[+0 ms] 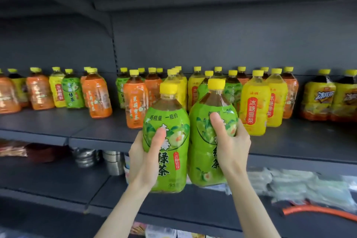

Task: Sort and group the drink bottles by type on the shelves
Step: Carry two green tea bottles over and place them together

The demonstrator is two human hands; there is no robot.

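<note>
Bottles of green tea, two alike, were held upright and touching, clear of the shelf [96, 138]: the left green bottle [170, 121] gripped by the left hand [144, 160], the right green bottle [202, 160] by the right hand [232, 149], each thumb across the label and the other fingers wrapped behind. Pairing them probably served to move one type together, since beyond the fingers the row stood mixed. An orange bottle [136, 106] stood just behind the left thumb, a yellow bottle [253, 110] beside the right knuckles.
</note>
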